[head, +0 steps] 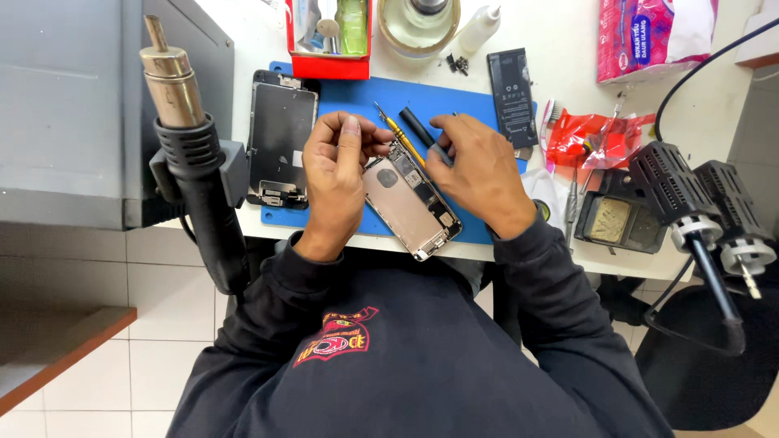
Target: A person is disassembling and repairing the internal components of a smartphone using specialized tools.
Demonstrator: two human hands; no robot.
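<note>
Rose-gold opened phone (412,204): light, stiff, fragile innards; we steady its edge, left hand (337,170) pinched, right hand (479,166) gripping black-handled screwdriver (418,128).

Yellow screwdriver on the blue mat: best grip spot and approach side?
Judging by its pose, grip the yellow screwdriver on its yellow handle, coming from above. It lies flat and diagonal on the blue mat, thin tip toward the far left. The left hand and right hand flank it, so only the top is open.
</note>
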